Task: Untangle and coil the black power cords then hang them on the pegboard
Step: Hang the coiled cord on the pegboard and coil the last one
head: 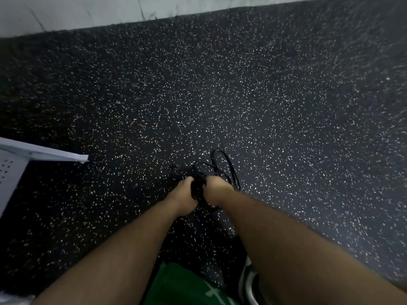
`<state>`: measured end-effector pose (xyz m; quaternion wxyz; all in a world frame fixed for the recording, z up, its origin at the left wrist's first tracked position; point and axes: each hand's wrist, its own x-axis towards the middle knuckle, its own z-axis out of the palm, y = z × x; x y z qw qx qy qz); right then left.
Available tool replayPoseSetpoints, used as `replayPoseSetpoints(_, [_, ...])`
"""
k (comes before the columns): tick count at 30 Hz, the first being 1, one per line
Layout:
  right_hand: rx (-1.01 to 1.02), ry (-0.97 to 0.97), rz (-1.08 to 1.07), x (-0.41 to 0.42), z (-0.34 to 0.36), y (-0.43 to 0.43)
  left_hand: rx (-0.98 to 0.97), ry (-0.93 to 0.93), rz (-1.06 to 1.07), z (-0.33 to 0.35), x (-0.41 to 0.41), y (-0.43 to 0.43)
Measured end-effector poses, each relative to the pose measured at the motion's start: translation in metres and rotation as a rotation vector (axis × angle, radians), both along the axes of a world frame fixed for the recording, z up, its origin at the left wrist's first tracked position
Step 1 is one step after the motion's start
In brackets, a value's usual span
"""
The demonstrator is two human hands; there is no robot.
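Your left hand and right hand meet at the centre of the view, knuckles almost touching. Both are closed around the black power cords. The fingers curl in on the bundle and are mostly hidden behind the backs of the hands.

1. Writing. The only marking in view is a pale shape on the green fabric, below the hands between your forearms. It is too blurred to read.

2. Cord position. The main bunch sits between the two palms as a dark, dense knot. Thin, round, glossy loops rise out of it beyond your right hand and arc down past that hand's outer side. A short strand trails below the hands toward you. You cannot tell from this view whether the loops touch the floor.

3. Surfaces. The floor under and around the hands is black, matt and flecked with small white specks. Faint straight seams divide it into tiles. Far beyond the hands it ends at a pale wall.

4. Other items. Well to the left of your left hand stands a grey-white panel with a flat, straight top edge and rows of small holes. Below your right forearm, beside the green fabric, a black-and-white shoe shows in part.
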<state>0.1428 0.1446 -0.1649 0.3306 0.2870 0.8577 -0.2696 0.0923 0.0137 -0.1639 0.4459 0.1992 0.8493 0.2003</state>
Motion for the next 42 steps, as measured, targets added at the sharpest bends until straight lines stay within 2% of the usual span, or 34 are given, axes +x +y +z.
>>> replayPoseSetpoints(3, [-0.138,0.163,-0.161,-0.02,0.033,0.003,0.151,-0.037,0.224,0.022,-0.013,0.01])
replayPoseSetpoints(7, [-0.219,0.334,-0.172,-0.047,0.11,0.016,0.317,-0.017,0.452,0.093,-0.033,0.031])
replayPoseSetpoints(10, [-0.302,0.489,-0.211,-0.06,0.204,0.037,0.559,0.011,0.592,0.181,-0.05,0.049])
replayPoseSetpoints(12, [-0.434,0.584,-0.275,-0.059,0.27,0.045,0.731,-0.031,0.701,0.245,-0.056,0.057])
replayPoseSetpoints(14, [-0.485,0.668,-0.252,-0.053,0.335,0.047,0.89,-0.12,0.72,0.305,-0.056,0.059])
replayPoseSetpoints(16, [-0.459,0.739,-0.2,-0.042,0.385,0.044,0.992,-0.143,0.637,0.353,-0.049,0.055])
replayPoseSetpoints(19, [-0.134,0.844,-0.063,-0.019,0.443,0.038,1.03,0.016,0.537,0.405,-0.035,0.041])
replayPoseSetpoints(21, [0.102,0.921,0.027,-0.004,0.466,0.036,0.971,0.136,0.528,0.421,-0.028,0.03])
replayPoseSetpoints(22, [0.153,0.963,0.018,0.002,0.473,0.037,0.86,0.272,0.516,0.421,-0.028,0.024])
replayPoseSetpoints(24, [0.107,1.039,-0.06,0.013,0.48,0.039,0.589,0.627,0.465,0.413,-0.029,0.011])
replayPoseSetpoints(25, [0.022,1.071,-0.096,0.016,0.481,0.039,0.59,0.703,0.454,0.409,-0.03,0.006])
replayPoseSetpoints(26, [-0.103,1.095,-0.138,0.019,0.48,0.036,0.668,0.675,0.431,0.406,-0.028,0.002])
replayPoseSetpoints(27, [-0.242,1.118,-0.182,0.02,0.482,0.033,0.784,0.563,0.381,0.406,-0.027,0.002])
replayPoseSetpoints(30, [-0.557,1.147,-0.331,0.01,0.485,0.021,0.993,0.122,0.147,0.404,-0.016,0.008])
replayPoseSetpoints(32, [-0.629,1.149,-0.417,0.003,0.488,0.017,1.035,0.09,0.168,0.401,-0.01,0.012])
replayPoseSetpoints(34, [-0.492,1.142,-0.468,-0.001,0.488,0.015,1.063,0.181,0.257,0.402,-0.012,0.011])
replayPoseSetpoints(37, [0.115,1.134,-0.419,-0.004,0.475,0.021,1.048,0.359,0.283,0.411,-0.03,0.004])
replayPoseSetpoints(39, [0.442,1.195,-0.17,-0.007,0.467,0.031,1.057,0.409,0.25,0.419,-0.04,-0.002])
replayPoseSetpoints(40, [0.462,1.178,-0.014,-0.009,0.464,0.036,1.069,0.423,0.244,0.422,-0.043,-0.005])
replayPoseSetpoints(41, [0.358,1.113,0.101,-0.011,0.462,0.04,1.09,0.421,0.239,0.425,-0.047,-0.008])
replayPoseSetpoints(42, [0.165,1.003,0.151,-0.011,0.46,0.041,1.106,0.411,0.244,0.426,-0.05,-0.011])
